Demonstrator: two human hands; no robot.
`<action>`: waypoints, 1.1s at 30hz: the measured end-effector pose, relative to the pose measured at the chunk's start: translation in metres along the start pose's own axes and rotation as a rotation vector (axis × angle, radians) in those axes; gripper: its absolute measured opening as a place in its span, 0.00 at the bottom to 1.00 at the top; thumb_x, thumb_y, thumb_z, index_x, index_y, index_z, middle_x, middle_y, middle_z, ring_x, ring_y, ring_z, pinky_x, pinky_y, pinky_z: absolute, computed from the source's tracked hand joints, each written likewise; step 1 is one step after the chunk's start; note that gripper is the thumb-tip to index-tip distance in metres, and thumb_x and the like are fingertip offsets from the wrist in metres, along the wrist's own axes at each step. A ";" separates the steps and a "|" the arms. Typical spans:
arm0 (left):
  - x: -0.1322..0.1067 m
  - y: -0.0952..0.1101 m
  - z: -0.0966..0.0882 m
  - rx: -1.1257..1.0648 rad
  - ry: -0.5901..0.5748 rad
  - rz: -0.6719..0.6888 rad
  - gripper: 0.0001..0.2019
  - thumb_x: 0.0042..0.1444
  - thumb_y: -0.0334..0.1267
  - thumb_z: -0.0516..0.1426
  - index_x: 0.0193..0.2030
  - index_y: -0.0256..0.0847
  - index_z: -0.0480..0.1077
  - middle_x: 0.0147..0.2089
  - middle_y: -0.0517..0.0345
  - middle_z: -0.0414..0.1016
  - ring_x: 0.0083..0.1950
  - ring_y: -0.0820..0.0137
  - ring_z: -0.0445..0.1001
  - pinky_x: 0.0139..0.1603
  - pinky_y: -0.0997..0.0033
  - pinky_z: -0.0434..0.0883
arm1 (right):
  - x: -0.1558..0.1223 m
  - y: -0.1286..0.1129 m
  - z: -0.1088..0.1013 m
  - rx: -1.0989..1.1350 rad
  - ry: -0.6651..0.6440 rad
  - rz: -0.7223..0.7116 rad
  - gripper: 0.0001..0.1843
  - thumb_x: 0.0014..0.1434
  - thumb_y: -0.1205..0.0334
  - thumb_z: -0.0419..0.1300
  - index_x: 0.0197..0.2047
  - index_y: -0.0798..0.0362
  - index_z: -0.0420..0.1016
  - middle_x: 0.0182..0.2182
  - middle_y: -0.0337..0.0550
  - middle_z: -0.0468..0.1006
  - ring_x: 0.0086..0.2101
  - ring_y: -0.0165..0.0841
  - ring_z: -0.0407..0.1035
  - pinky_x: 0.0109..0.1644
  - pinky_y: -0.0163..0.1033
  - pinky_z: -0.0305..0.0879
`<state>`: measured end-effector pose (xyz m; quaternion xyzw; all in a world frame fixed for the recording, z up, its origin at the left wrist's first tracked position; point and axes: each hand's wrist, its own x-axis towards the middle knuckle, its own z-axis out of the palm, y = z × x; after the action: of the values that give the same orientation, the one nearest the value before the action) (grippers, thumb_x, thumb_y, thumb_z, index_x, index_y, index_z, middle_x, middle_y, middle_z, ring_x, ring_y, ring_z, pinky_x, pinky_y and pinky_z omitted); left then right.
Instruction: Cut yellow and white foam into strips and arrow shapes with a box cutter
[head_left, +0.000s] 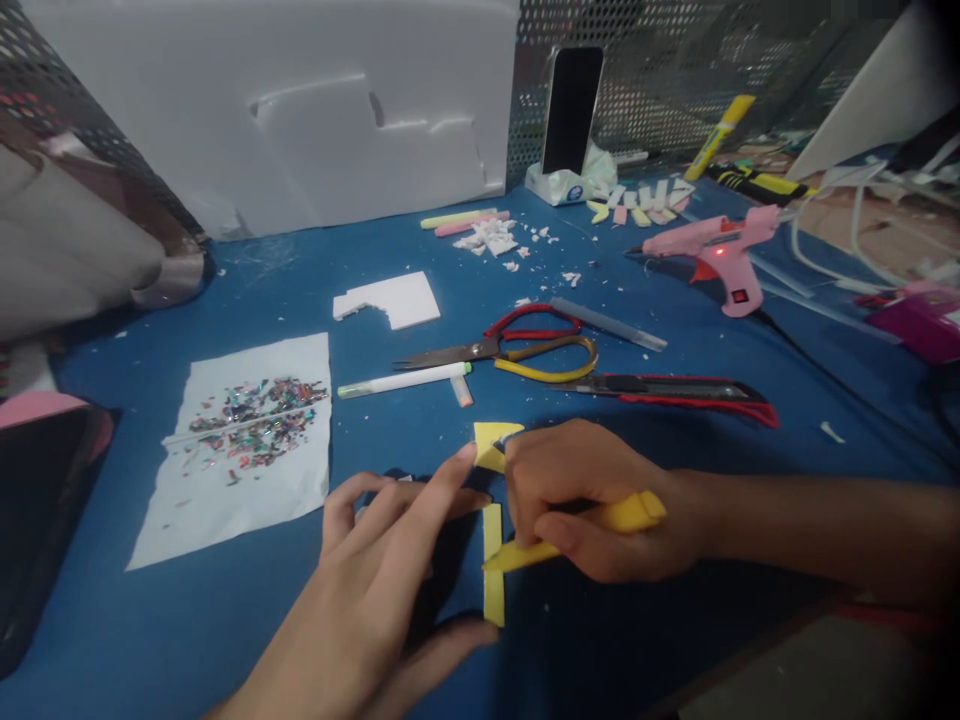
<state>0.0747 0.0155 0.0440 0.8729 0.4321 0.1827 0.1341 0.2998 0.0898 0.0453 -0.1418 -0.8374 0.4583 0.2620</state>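
A narrow yellow strip [493, 590] lies upright in view on the blue table. My left hand [390, 560] spans it with fingers spread, a fingertip at its far end and the thumb at its near end, keeping it in place. Wrapped in my right hand [600, 480] is a yellow marker [637, 510], its tip touching the strip's middle. Just beyond, a yellow piece [491, 440] sits between the left index fingertip and the right knuckles, which hide part of it. Small pale bits under my left hand are mostly covered.
Beyond my hands lie scissors [547, 365], a red utility knife [690, 390], a white marker [405, 380] and a cut white foam piece [405, 300]. Glitter covers a paper sheet [300, 350] at left. A pink glue gun [720, 250] with its light on stands right; a phone [572, 110] leans behind.
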 end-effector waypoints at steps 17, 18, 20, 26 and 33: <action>0.001 0.001 -0.001 0.016 0.005 0.000 0.36 0.64 0.47 0.52 0.70 0.36 0.37 0.54 0.49 0.73 0.47 0.62 0.66 0.54 0.59 0.53 | -0.002 -0.001 0.001 -0.014 -0.001 -0.035 0.18 0.65 0.57 0.49 0.25 0.54 0.60 0.22 0.38 0.67 0.27 0.27 0.60 0.35 0.34 0.58; 0.001 0.001 -0.001 0.014 0.004 -0.001 0.36 0.64 0.47 0.52 0.70 0.36 0.37 0.54 0.49 0.73 0.47 0.62 0.66 0.54 0.59 0.53 | -0.002 -0.001 0.001 -0.005 -0.007 -0.039 0.18 0.65 0.57 0.49 0.24 0.54 0.59 0.21 0.38 0.66 0.26 0.27 0.59 0.34 0.34 0.58; 0.001 0.000 0.000 0.011 0.006 0.002 0.35 0.64 0.46 0.52 0.70 0.35 0.38 0.54 0.49 0.73 0.47 0.63 0.66 0.54 0.60 0.53 | -0.002 -0.001 0.001 0.003 -0.018 -0.043 0.19 0.65 0.57 0.49 0.23 0.54 0.57 0.21 0.37 0.65 0.25 0.26 0.58 0.34 0.34 0.57; 0.000 0.001 0.001 -0.010 0.002 -0.017 0.39 0.60 0.41 0.57 0.70 0.36 0.37 0.54 0.49 0.73 0.48 0.62 0.65 0.54 0.58 0.53 | 0.000 -0.001 0.000 -0.033 -0.021 -0.023 0.20 0.66 0.55 0.46 0.23 0.53 0.56 0.20 0.38 0.64 0.26 0.27 0.58 0.35 0.35 0.58; 0.000 0.002 -0.002 0.007 -0.026 -0.030 0.44 0.56 0.39 0.61 0.70 0.38 0.36 0.55 0.49 0.73 0.48 0.61 0.67 0.54 0.58 0.54 | -0.001 0.000 0.001 -0.001 0.025 -0.056 0.20 0.65 0.56 0.48 0.23 0.54 0.60 0.20 0.38 0.65 0.26 0.27 0.59 0.34 0.35 0.58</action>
<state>0.0752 0.0144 0.0465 0.8691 0.4439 0.1677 0.1394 0.2995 0.0886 0.0447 -0.1242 -0.8380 0.4484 0.2850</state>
